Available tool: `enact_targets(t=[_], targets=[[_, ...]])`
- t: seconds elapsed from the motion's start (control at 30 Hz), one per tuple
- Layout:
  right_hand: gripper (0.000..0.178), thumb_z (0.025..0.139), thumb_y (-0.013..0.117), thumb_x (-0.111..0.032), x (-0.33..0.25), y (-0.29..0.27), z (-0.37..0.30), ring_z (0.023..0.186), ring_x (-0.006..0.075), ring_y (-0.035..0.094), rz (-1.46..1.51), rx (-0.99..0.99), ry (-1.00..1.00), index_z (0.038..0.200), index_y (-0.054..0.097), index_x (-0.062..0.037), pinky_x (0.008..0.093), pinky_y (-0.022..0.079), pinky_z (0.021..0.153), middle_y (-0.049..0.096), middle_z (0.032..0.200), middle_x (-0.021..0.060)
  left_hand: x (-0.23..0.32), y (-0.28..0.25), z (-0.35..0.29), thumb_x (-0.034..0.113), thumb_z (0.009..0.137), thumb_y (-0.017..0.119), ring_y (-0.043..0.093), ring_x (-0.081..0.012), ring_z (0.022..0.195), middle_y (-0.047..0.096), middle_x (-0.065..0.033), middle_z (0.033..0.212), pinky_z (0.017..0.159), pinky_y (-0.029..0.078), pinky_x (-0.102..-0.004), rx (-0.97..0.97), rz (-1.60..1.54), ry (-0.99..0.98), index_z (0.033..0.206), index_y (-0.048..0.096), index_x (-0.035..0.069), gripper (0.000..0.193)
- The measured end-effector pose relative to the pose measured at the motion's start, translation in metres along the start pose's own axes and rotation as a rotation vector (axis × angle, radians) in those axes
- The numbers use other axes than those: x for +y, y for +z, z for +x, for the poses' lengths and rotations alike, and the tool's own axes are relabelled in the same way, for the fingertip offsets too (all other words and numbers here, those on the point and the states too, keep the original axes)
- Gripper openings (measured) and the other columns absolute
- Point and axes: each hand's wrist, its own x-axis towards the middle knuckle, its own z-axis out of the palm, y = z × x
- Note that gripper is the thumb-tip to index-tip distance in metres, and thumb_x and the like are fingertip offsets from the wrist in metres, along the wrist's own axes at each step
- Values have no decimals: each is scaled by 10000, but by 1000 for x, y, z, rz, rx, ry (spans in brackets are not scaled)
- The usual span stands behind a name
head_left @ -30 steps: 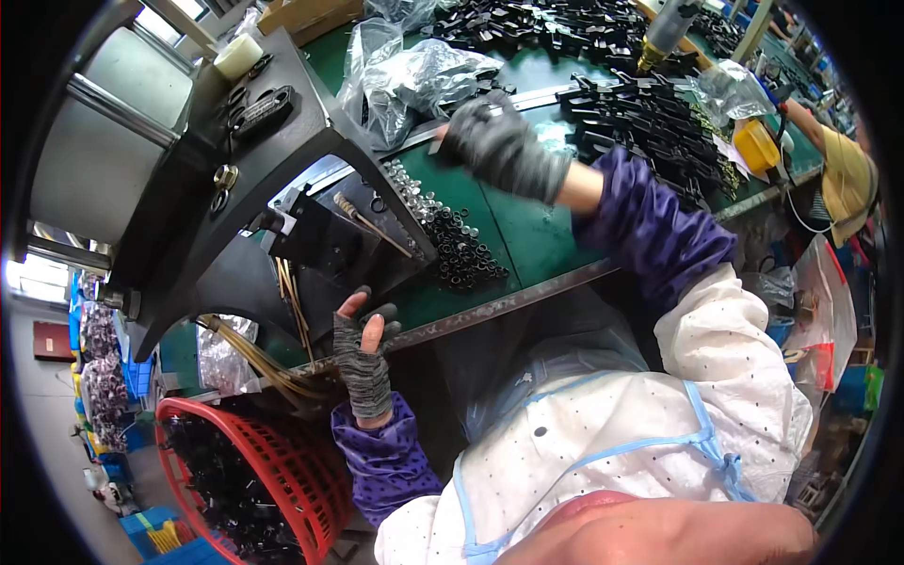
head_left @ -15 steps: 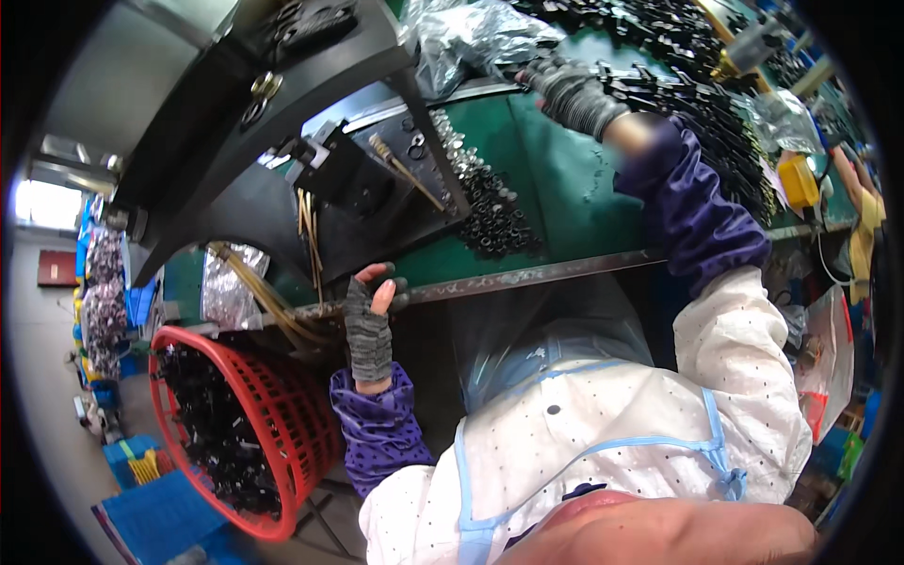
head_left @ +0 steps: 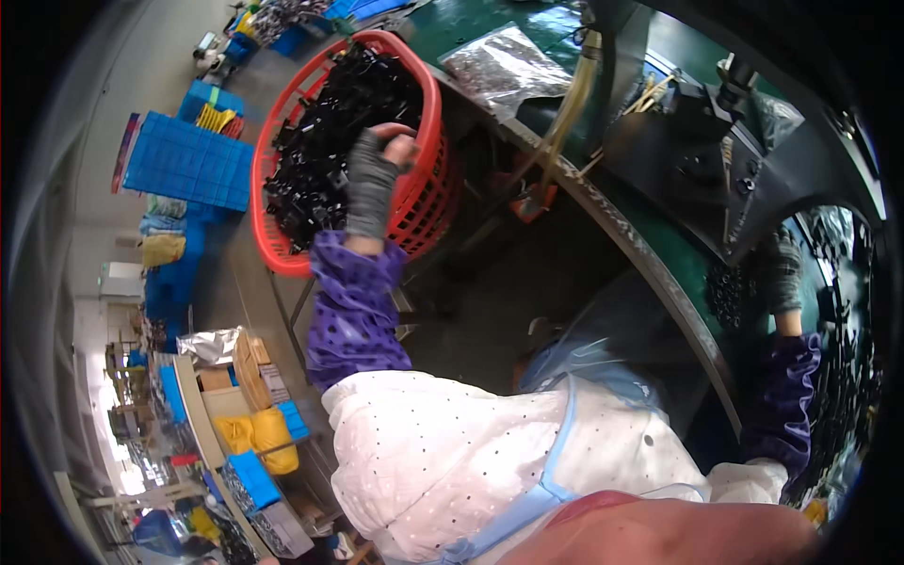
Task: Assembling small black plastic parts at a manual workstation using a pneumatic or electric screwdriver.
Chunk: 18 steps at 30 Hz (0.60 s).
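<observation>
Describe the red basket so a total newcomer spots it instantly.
Find the green workbench and follow its metal edge to the upper left. Beside it is a basket holding small black parts, partly behind the left hand. Being red, round-rimmed and slotted sets it apart from the blue crate farther left.

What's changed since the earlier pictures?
The left hand moved left from the table edge to the red basket; the right hand drew back beside the small black rings. The view swung left. Any grasp is unclear. The basket still holds black parts.
</observation>
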Motion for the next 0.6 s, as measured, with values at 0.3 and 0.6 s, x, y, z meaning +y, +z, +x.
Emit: enact_targets(t=[0.3, 0.6], targets=[[261, 700, 556, -141, -8, 7, 14, 842, 332, 526, -50, 10, 63, 935, 526, -32, 417, 427, 710, 539, 934, 163, -183, -213, 130, 295, 750, 575, 607, -235, 798, 625, -114, 865, 674, 482, -355, 317, 1022, -424, 916, 611, 103, 256], [333, 687, 564, -149, 10, 20, 2, 831, 331, 526, -104, 8, 85, 989, 507, -20, 407, 429, 715, 539, 931, 167, -267, -222, 134, 454, 767, 489, 537, -299, 1016, 565, -164, 1076, 803, 450, -431, 117, 1447, -701, 1001, 619, 201, 368]])
